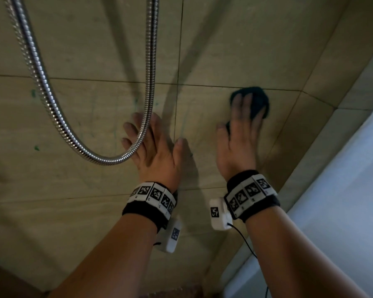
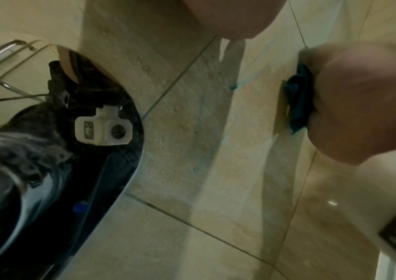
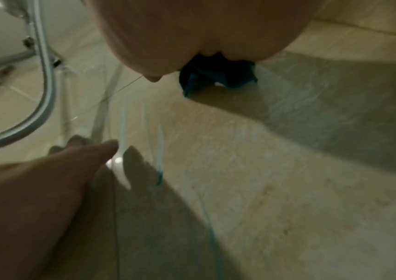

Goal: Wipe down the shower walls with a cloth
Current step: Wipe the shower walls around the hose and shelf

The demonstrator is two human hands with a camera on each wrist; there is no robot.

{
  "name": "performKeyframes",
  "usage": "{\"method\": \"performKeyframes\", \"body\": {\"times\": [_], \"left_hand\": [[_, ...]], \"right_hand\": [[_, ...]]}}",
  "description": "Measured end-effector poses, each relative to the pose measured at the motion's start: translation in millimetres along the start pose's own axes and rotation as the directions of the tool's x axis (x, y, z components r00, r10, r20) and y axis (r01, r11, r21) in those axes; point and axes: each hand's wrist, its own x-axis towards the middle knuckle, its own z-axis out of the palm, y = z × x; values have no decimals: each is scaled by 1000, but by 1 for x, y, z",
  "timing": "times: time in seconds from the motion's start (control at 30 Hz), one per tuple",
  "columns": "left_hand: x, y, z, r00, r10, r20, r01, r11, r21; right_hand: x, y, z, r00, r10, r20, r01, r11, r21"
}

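The shower wall (image 1: 84,50) fills the head view: large beige stone-look tiles with thin dark grout lines, matte and faintly veined, marked here and there with small green-blue smears (image 1: 36,147) and pale streaks. Toward the right edge the wall meets a second tiled face at a corner, and beyond that stands a pale, smooth white panel (image 1: 353,168).

A ribbed metal hose (image 1: 52,108), shiny and flexible, hangs in a long U-shaped loop against the left half of the wall; the bottom of the loop crosses in front of the left hand's fingers.

The left hand (image 1: 157,151) lies flat on the wall near the vertical grout line, fingers straight and spread, thumb out to the side, holding nothing. The right hand (image 1: 239,136) is further right, closer to the corner, its fingers extended and pressed onto the cloth (image 1: 257,100). The cloth is dark teal, soft and bunched into a rumpled wad, trapped between the palm and the tile just below a horizontal grout line; its folds stick out past the fingertips and beside the thumb.

Both wrists wear black fabric bands (image 1: 146,211) carrying white blocks printed with black square codes.
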Motion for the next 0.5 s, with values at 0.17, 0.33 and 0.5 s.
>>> {"method": "performKeyframes", "body": {"times": [0.17, 0.33, 0.5], "left_hand": [[0, 1, 1, 999, 7, -38, -7, 1000, -16], [0, 0, 0, 999, 12, -32, -12, 1000, 1], [0, 1, 1, 1000, 1, -16, -1, 1000, -7]], "right_hand": [[2, 0, 7, 964, -236, 124, 253, 956, -150], [10, 13, -13, 997, -79, 1, 79, 997, 13], [12, -2, -17, 992, 95, -80, -88, 992, 91]]}}
